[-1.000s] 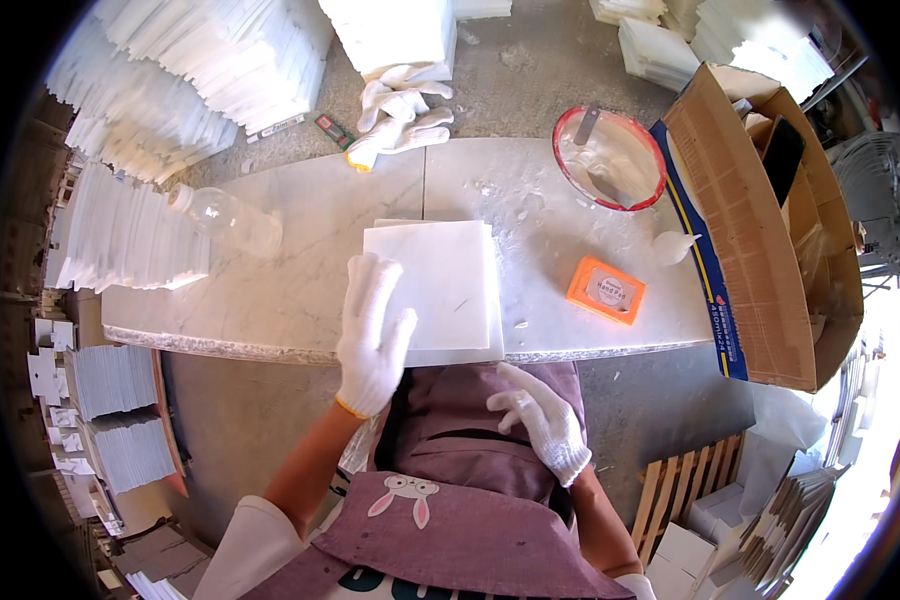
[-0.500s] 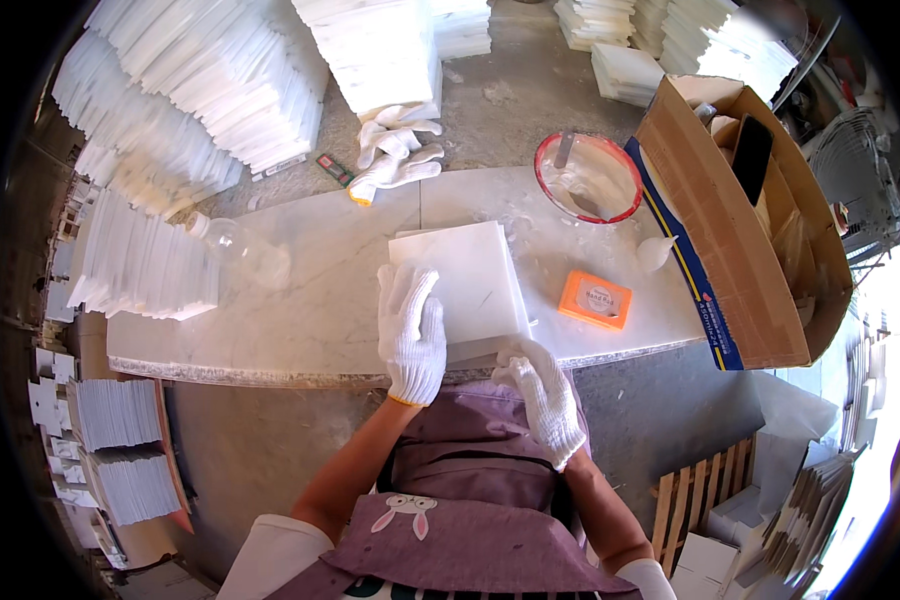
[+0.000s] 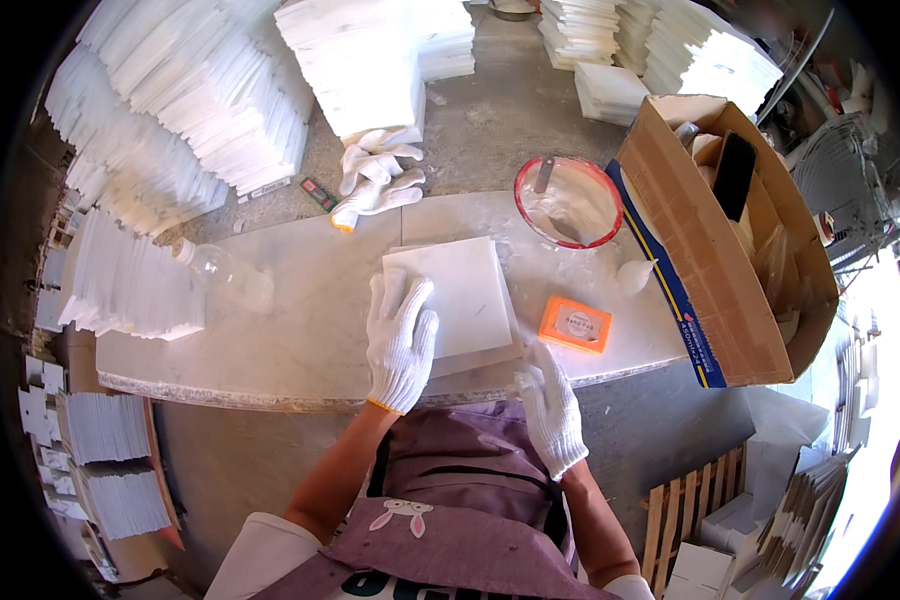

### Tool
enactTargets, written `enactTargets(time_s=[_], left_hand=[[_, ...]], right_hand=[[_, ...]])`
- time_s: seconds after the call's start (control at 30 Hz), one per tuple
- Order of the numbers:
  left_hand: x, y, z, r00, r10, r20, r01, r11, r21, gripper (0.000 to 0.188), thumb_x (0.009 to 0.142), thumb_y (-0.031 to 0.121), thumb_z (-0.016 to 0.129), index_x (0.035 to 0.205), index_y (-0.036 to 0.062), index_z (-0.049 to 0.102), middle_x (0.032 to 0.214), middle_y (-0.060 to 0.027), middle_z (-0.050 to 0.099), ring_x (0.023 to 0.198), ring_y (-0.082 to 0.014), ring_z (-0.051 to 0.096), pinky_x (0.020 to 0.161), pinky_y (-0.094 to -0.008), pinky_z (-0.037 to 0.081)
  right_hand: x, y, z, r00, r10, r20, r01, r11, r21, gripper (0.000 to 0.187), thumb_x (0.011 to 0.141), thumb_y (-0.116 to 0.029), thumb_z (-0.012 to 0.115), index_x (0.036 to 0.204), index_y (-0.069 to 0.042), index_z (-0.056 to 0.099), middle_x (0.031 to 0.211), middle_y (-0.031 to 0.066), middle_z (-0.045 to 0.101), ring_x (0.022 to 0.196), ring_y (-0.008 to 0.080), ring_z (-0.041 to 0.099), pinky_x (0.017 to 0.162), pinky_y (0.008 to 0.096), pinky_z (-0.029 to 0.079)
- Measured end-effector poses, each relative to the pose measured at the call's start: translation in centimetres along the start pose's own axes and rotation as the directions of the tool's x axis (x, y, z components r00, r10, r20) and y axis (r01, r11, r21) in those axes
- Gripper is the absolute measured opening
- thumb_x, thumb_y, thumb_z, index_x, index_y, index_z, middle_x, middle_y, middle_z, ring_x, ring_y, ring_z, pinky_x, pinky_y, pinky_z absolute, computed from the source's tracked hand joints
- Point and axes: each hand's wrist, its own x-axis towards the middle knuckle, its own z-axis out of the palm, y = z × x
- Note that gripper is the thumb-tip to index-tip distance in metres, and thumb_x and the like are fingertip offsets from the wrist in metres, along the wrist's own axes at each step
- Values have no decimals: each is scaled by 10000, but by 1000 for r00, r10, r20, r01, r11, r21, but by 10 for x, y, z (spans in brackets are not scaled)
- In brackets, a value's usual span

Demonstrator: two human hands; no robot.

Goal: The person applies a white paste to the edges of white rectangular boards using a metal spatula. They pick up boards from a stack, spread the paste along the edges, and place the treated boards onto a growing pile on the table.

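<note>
left grip (image 3: 400, 340) flat, released — on white tile (image 3: 462, 296) left edge | right grip (image 3: 550, 412) released — at tile's near corner

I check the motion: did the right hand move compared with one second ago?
Yes. The right hand has moved from over the apron up to the slab's near edge, touching the white tile's corner.

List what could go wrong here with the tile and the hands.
The white tile sits close to the near edge of the stone bench; a push might tip it off. The right hand is at the tile's near corner and may get pinched. The clear bottle lies on its side and might roll.
</note>
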Motion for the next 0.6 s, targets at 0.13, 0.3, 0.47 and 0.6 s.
enactTargets(time_s=[0.13, 0.3, 0.47, 0.6], left_hand=[[9, 23, -10, 997, 72, -25, -69, 991, 119, 442, 842, 18, 684, 1279, 48, 627, 1392, -250, 519, 1352, -500, 409, 1105, -498, 383], [29, 83, 3, 952, 287, 107, -232, 903, -362, 328, 919, 55, 672, 1246, 66, 649, 1175, -139, 665, 1053, -309, 625, 917, -390, 509], [64, 131, 82, 882, 411, 230, -292, 860, -418, 507, 858, 138, 742, 1334, 109, 572, 984, -97, 697, 841, -279, 670, 742, -384, 547], [82, 132, 140, 845, 423, 326, -364, 903, -228, 683, 817, 219, 743, 1434, 156, 456, 994, -103, 689, 830, -312, 677, 721, -406, 559]], right_hand=[[-4, -7, -3, 997, 56, 51, -60, 996, 67, 516, 981, -91, 590, 1446, 62, 427, 1343, 238, 583, 1209, 287, 600, 1024, 357, 458], [-28, -2, -14, 988, 102, -112, -84, 984, 159, 441, 1002, -80, 583, 1409, 54, 477, 1262, 183, 633, 1124, 223, 635, 985, 319, 483], [-50, 5, -36, 945, 266, -191, -212, 941, 263, 370, 1015, -145, 585, 1355, -1, 564, 904, 63, 654, 682, 86, 558, 658, 255, 487], [-56, -10, -53, 885, 424, -192, -317, 852, 416, 335, 1036, -194, 529, 1277, 23, 614, 657, -11, 564, 488, 33, 412, 482, 206, 336]])
